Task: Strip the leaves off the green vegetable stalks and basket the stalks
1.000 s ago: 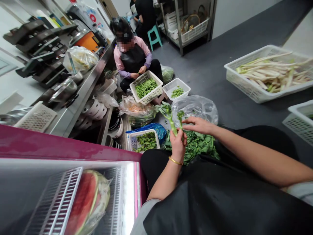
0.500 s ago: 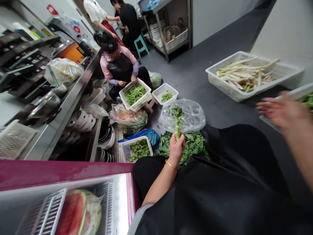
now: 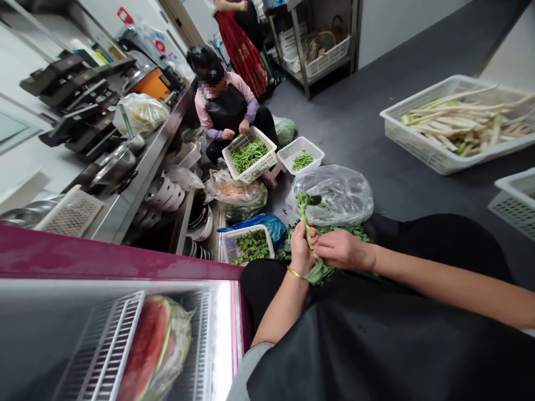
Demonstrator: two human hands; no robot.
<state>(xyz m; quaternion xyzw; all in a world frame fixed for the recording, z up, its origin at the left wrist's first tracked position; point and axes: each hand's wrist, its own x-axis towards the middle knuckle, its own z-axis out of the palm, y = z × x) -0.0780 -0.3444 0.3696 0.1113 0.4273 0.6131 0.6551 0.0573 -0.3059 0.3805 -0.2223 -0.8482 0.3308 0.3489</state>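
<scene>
A green leafy stalk (image 3: 304, 214) stands upright in my left hand (image 3: 301, 248), whose fingers are wrapped round its stem. My right hand (image 3: 340, 250) is closed at the lower end of the stem, against the left fingers; a leaf (image 3: 320, 272) hangs just below both hands. What the right fingertips pinch is too small to make out. Beneath and behind the hands lies a heap of dark green leaves (image 3: 355, 229), partly hidden by them. A clear plastic bag (image 3: 351, 192) lies on the floor just beyond.
A person (image 3: 228, 103) sits ahead with a basket of green pods (image 3: 249, 156). A basket of pale stalks (image 3: 468, 125) is at right, a small basket of greens (image 3: 251, 247) at left. An open cooler (image 3: 225, 328) holding cut watermelon (image 3: 146, 340) fills the lower left.
My right hand has come in from the far right to the stalk and closed beside my left hand. The stalk now sits slightly lower, and the camera view has shifted.
</scene>
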